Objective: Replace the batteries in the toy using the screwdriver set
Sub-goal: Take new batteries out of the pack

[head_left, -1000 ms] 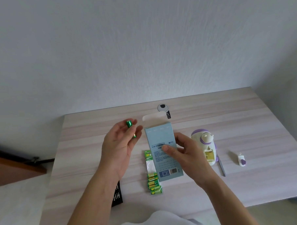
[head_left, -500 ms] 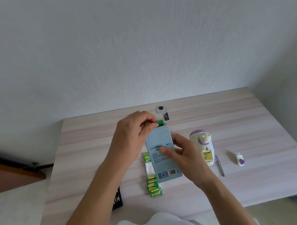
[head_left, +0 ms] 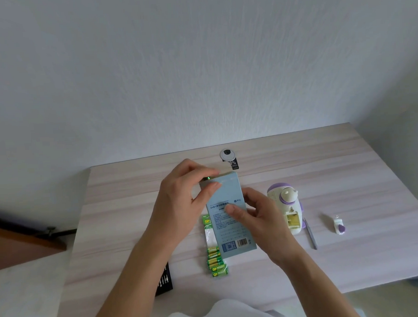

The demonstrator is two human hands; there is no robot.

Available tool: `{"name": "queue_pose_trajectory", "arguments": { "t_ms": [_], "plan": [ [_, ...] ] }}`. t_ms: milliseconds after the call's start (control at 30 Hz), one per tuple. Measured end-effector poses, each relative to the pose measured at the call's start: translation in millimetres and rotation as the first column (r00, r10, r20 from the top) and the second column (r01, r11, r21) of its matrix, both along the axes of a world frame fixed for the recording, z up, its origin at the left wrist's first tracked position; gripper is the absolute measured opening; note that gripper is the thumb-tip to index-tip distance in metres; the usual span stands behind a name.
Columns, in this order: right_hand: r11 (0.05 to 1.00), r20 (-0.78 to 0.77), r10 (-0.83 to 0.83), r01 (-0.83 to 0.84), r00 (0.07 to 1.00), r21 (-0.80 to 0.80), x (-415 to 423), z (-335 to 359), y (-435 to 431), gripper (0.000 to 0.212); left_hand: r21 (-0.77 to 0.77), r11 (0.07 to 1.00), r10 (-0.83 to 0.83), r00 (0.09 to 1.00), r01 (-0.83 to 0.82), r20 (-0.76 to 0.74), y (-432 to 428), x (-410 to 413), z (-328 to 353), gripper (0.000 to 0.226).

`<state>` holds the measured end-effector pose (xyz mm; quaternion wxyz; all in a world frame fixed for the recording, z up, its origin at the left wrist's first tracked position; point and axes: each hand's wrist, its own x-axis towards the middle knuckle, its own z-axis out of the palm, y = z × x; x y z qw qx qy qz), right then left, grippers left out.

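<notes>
My right hand (head_left: pixel 256 223) grips a light blue screwdriver-set box (head_left: pixel 232 226) held tilted over the table. My left hand (head_left: pixel 181 198) pinches a green battery (head_left: pixel 207 178) at the box's open top end; only the battery's tip shows. A white and purple toy (head_left: pixel 288 208) lies to the right with its yellow battery compartment open. A strip of green packaged batteries (head_left: pixel 216 261) lies under the box's near end. The small battery cover (head_left: pixel 339 225) and a grey screwdriver (head_left: pixel 310 234) lie right of the toy.
A black tray of screwdriver bits (head_left: pixel 164 280) lies at the table's near left edge, partly under my left forearm. A round grey cable port (head_left: pixel 227 154) with a black tag sits at the back. The wooden table (head_left: pixel 347 166) meets a white wall.
My left hand carried the green battery from left of the box to its open top end, and the battery now sits mostly hidden there. My right hand kept its hold on the box.
</notes>
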<state>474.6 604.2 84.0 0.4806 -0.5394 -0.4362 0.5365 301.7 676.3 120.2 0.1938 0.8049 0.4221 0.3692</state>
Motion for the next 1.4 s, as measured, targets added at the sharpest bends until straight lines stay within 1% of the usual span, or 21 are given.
{"name": "queue_pose_trajectory", "arguments": {
  "t_ms": [100, 200, 300, 367, 467, 567, 633, 700, 733, 767, 833, 900, 967, 1000, 1033, 1067, 1133, 1200, 1267, 1333, 1400],
  "plan": [
    [1.000, -0.035, -0.006, 0.006, 0.999, 0.004, 0, 0, 1, 0.026, 0.032, 0.999, -0.007, 1.000, 0.008, -0.017, -2, -2, -1, 0.032],
    [1.000, -0.056, -0.006, 0.007, 0.998, 0.012, 2, 1, 2, 0.030, 0.053, 0.999, -0.008, 1.000, 0.009, -0.008, -3, -3, 0, 0.032],
    [1.000, -0.035, 0.001, 0.000, 0.999, 0.019, 2, 2, 3, 0.025, 0.069, 0.997, 0.024, 1.000, -0.023, -0.001, -2, -4, -2, 0.031],
    [1.000, -0.039, -0.005, 0.006, 0.999, 0.020, 1, 2, 4, 0.021, 0.072, 0.996, 0.045, 0.999, -0.043, -0.029, -2, -5, -6, 0.029],
    [1.000, -0.019, -0.011, 0.011, 1.000, 0.021, 0, 1, 4, 0.019, 0.030, 0.999, 0.044, 0.996, -0.042, -0.081, -2, -8, -10, 0.030],
    [0.999, -0.025, -0.036, 0.036, 0.999, 0.019, -1, -2, 4, 0.019, -0.032, 0.999, 0.001, 0.996, -0.004, -0.085, -3, -16, -15, 0.033],
    [0.998, -0.032, -0.058, 0.058, 0.998, 0.006, -1, -5, 6, 0.018, -0.063, 0.997, -0.043, 0.998, 0.041, -0.035, -5, -18, -20, 0.040],
    [0.998, -0.036, -0.065, 0.065, 0.997, -0.006, -4, -7, 8, 0.017, -0.199, 0.980, 0.013, 0.993, 0.011, 0.119, -10, -18, -23, 0.051],
    [0.998, -0.034, -0.064, 0.064, 0.997, -0.010, -6, -9, 9, 0.016, -0.318, 0.948, 0.076, 0.977, -0.009, 0.197, -13, -17, -24, 0.054],
    [0.998, -0.039, -0.063, 0.062, 0.997, -0.013, -9, -9, 10, 0.016, -0.449, 0.893, 0.133, 0.959, -0.007, 0.251, -16, -17, -25, 0.052],
    [0.999, -0.086, -0.052, 0.050, 0.995, -0.016, -15, -12, 13, 0.022, -0.637, 0.769, 0.175, 0.940, 0.054, 0.291, -20, -19, -35, 0.036],
    [0.999, -0.176, -0.025, 0.017, 0.984, -0.044, -23, -18, 15, 0.024, -0.726, 0.677, 0.183, 0.928, 0.121, 0.326, -25, -22, -44, 0.022],
    [0.997, -0.230, 0.001, -0.018, 0.973, -0.074, -31, -24, 17, 0.018, -0.778, 0.607, 0.278, 0.874, 0.162, 0.399, -32, -26, -51, 0.017],
    [0.996, -0.225, 0.014, -0.032, 0.974, -0.078, -35, -28, 18, 0.018, -0.790, 0.590, 0.327, 0.846, 0.165, 0.421, -34, -28, -54, 0.017],
    [0.996, -0.203, 0.026, -0.043, 0.979, -0.078, -39, -32, 19, 0.018, -0.796, 0.585, 0.364, 0.827, 0.156, 0.430, -36, -31, -58, 0.017],
    [0.996, -0.144, 0.044, -0.054, 0.989, -0.071, -42, -37, 20, 0.018, -0.797, 0.589, 0.388, 0.817, 0.136, 0.427, -36, -36, -64, 0.017],
    [0.995, 0.053, 0.087, -0.084, 0.995, -0.050, -47, -50, 23, 0.020, -0.792, 0.607, 0.426, 0.815, 0.065, 0.393, -35, -47, -78, 0.019],
    [0.986, 0.215, 0.168, -0.160, 0.962, -0.052, -50, -63, 26, 0.024, -0.790, 0.613, 0.456, 0.816, 0.000, 0.355, -35, -58, -92, 0.019],
    [0.979, 0.268, 0.202, -0.187, 0.942, -0.082, -55, -76, 27, 0.026, -0.802, 0.598, 0.479, 0.812, -0.023, 0.334, -38, -68, -107, 0.019],
    [0.980, 0.256, 0.193, -0.175, 0.947, -0.089, -62, -85, 26, 0.026, -0.811, 0.585, 0.494, 0.801, -0.018, 0.338, -40, -76, -122, 0.021],
    [0.977, 0.253, 0.197, -0.170, 0.947, -0.126, -71, -97, 24, 0.025, -0.842, 0.539, 0.520, 0.795, -0.020, 0.314, -42, -81, -138, 0.022]
  ]
}}
